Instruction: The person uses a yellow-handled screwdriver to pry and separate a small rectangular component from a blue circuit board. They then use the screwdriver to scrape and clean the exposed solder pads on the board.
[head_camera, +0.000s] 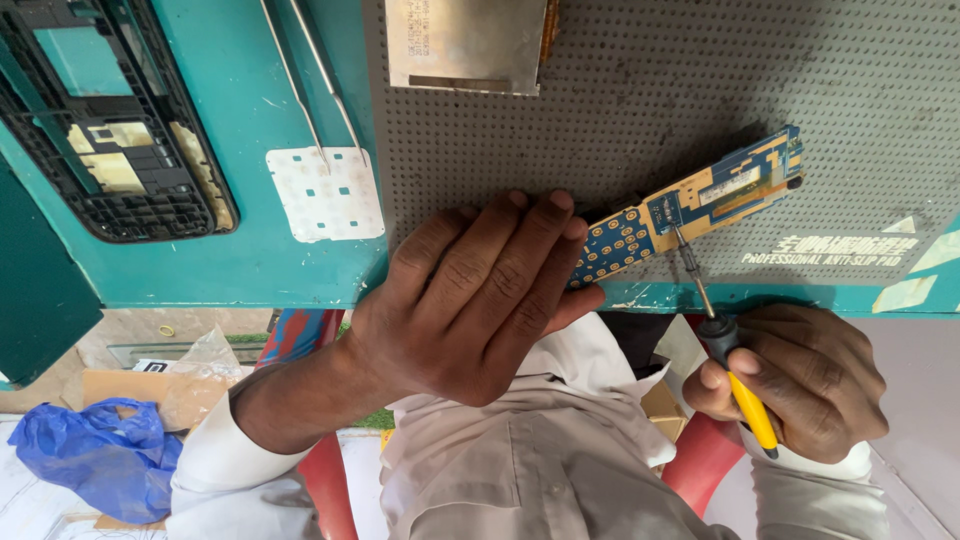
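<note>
While the blue circuit board (690, 205) lies on the grey perforated mat (700, 90), near that mat's edge, one end of it is pinned under the fingertips of the left hand (470, 295), whose fingers are stretched out flat and held close together. The right hand (800, 380) is seen closed around the yellow-and-black handle of a screwdriver (722, 350), thumb and fingers clamped on the grip. The metal shaft is angled toward the board, and its tip is placed on a dark component beside the gold-dotted keypad area. On the teal bench top (220, 250) beside the mat are shown a white keypad membrane (325, 195), a pair of metal tweezers (310, 70) and a black phone frame (110, 120). A silver metal plate (465, 45) rests on the mat, well apart from the board. A blue plastic bag (95, 455) is visible below the bench.
</note>
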